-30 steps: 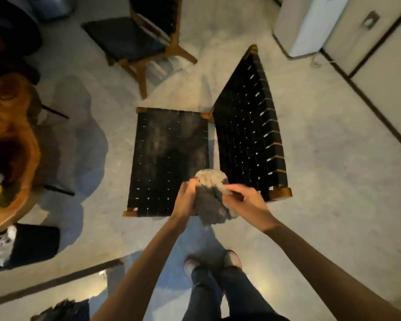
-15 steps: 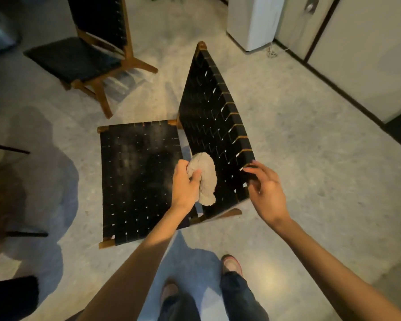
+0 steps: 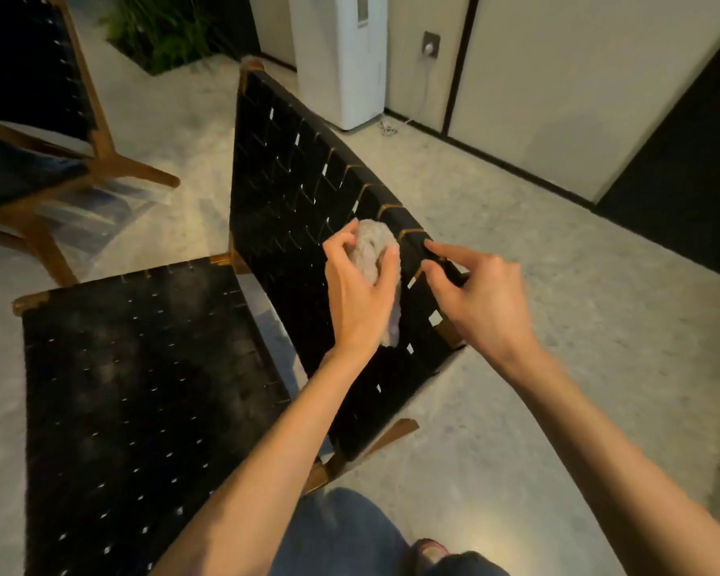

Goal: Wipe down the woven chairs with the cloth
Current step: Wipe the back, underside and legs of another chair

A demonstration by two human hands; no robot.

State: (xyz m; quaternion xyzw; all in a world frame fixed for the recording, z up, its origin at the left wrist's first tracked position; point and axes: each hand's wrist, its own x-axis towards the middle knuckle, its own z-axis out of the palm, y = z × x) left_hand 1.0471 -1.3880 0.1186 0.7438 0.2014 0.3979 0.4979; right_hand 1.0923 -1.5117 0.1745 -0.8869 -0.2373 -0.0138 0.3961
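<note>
A black woven chair with a wooden frame stands right in front of me, its backrest (image 3: 292,189) rising to the right of its dusty seat (image 3: 142,367). My left hand (image 3: 356,295) grips a bunched pale grey cloth (image 3: 377,251) and holds it against the inner face of the backrest near its top edge. My right hand (image 3: 479,301) grips the backrest's top rail just right of the cloth, fingers curled over the edge.
A second woven chair (image 3: 30,130) stands at the far left. A white appliance (image 3: 341,56) stands against the wall behind, its cord running to a wall socket (image 3: 431,45). A planter with greenery (image 3: 163,31) lies at the back. My legs and shoe (image 3: 431,550) are below.
I have stepped closer and the view has tilted up. The left hand carried the cloth up the backrest toward the top rail. The right hand, open half a second ago, now grips that rail.
</note>
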